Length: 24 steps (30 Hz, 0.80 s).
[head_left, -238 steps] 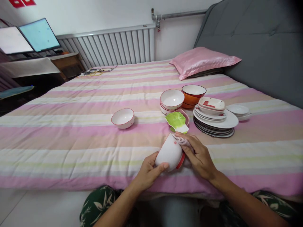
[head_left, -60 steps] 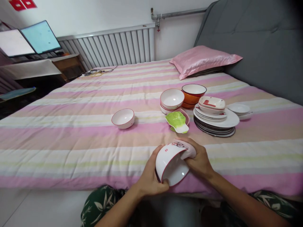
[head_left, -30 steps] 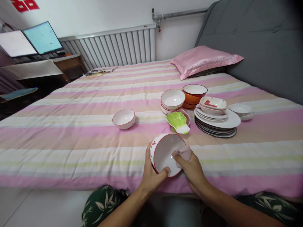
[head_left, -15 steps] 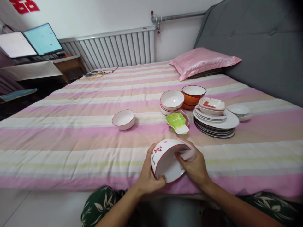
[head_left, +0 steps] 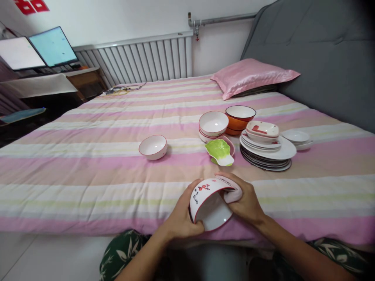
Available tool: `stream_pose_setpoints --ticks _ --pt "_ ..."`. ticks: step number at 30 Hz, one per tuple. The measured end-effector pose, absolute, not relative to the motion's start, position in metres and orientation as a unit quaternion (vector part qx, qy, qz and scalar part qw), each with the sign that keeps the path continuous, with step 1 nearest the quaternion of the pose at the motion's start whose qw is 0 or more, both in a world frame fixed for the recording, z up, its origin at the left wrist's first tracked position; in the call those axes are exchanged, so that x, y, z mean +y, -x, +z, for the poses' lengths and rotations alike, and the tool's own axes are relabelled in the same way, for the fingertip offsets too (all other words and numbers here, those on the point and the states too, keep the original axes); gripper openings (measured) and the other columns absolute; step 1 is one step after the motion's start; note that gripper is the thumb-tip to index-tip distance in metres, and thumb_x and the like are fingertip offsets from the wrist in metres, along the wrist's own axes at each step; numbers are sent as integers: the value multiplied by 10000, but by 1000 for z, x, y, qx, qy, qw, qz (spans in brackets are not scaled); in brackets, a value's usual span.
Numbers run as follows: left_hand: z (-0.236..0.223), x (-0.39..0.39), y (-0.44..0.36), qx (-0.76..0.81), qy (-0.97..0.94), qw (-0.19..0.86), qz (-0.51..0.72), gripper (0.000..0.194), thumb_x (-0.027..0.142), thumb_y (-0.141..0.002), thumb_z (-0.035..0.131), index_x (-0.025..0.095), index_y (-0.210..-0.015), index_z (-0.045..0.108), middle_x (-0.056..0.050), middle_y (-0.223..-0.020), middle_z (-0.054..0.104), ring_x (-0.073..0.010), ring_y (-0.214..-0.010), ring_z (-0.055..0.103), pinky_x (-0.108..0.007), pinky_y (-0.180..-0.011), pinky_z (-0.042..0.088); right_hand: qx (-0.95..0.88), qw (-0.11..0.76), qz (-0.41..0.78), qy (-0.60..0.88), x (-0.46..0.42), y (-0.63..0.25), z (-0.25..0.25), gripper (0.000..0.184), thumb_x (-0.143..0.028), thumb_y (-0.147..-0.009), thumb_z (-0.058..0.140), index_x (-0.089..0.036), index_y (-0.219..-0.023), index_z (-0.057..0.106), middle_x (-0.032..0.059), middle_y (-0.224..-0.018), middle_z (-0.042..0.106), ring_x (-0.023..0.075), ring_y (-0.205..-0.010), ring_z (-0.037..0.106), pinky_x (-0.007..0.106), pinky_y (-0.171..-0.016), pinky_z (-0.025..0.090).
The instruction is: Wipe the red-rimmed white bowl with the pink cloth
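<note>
Tilted on its side above the bed's front edge is a white bowl [head_left: 213, 212] with a red rim and a red-and-black blossom pattern. My left hand [head_left: 183, 216] grips it from the left, thumb inside the rim and fingers behind the outer wall. My right hand [head_left: 247, 201] pinches a pale pink cloth [head_left: 233, 194] folded over the bowl's right rim, its fingers closed on it. Just beyond lies a green leaf-shaped dish [head_left: 219, 150] with a white end. A second red-rimmed bowl [head_left: 152, 147] stands alone to the left.
Behind the leaf dish are stacked white bowls [head_left: 213, 123] and orange bowls [head_left: 236, 123]. To their right rise stacked plates [head_left: 288, 150] topped by rectangular dishes [head_left: 263, 128], with small white dishes [head_left: 295, 136] beside them. A pink pillow [head_left: 254, 76] lies near the grey headboard [head_left: 310, 54].
The bowl has been turned in my left hand from its outside to a tilted, open-side view. The cloth in my right hand has shifted from the bowl's inside to over its rim.
</note>
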<state>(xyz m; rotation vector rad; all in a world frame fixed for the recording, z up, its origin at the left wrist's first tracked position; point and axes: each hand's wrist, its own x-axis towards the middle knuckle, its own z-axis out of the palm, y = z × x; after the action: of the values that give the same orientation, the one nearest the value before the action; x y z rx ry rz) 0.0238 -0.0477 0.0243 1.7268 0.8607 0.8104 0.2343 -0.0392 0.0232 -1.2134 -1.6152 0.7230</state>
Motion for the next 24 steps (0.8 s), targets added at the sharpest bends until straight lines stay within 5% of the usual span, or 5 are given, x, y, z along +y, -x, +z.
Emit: stream_pose_setpoints --ticks 7,13,16,19,24 --pt "34 -40 -22 351 -721 519 297 944 92 -508 685 215 -1374 330 -95 -1378 430 -342 -1239 405 -476 -1069 286 -694 436 286 497 -37 -236 23 524 -124 -623 554 -230 -1131 628 31 -1127 665 235 -1015 629 321 -860 502" --pt "27 -43 -27 363 -624 601 342 978 406 -627 756 207 -1426 229 -137 -1429 371 -342 -1268 392 -493 -1062 291 -567 472 358 572 -34 -226 12 339 -214 -698 570 -211 -1023 669 49 -1051 697 257 -998 630 368 -869 482" --pt "19 -45 -31 328 -563 641 406 1067 532 -581 764 204 -1432 208 -159 -1429 368 -369 -1272 390 -489 -1044 327 -418 514 452 597 -33 -220 6 290 -313 -669 648 -171 -921 676 72 -904 723 272 -835 663 370 -714 521" --pt "17 -50 -38 306 -578 609 449 1165 535 -517 803 214 -1443 173 -153 -1480 285 -369 -1344 279 -467 -1104 246 -251 539 549 587 -36 -213 8 336 -345 -580 736 -138 -833 657 74 -763 717 257 -694 662 342 -602 518" --pt "16 -61 -50 347 -609 553 451 1306 458 -501 840 252 -1453 -31 -150 -1517 168 -358 -1363 244 -497 -1118 218 -181 554 593 555 -48 -200 14 436 -374 -563 772 -132 -896 630 63 -774 708 230 -702 659 333 -656 523"
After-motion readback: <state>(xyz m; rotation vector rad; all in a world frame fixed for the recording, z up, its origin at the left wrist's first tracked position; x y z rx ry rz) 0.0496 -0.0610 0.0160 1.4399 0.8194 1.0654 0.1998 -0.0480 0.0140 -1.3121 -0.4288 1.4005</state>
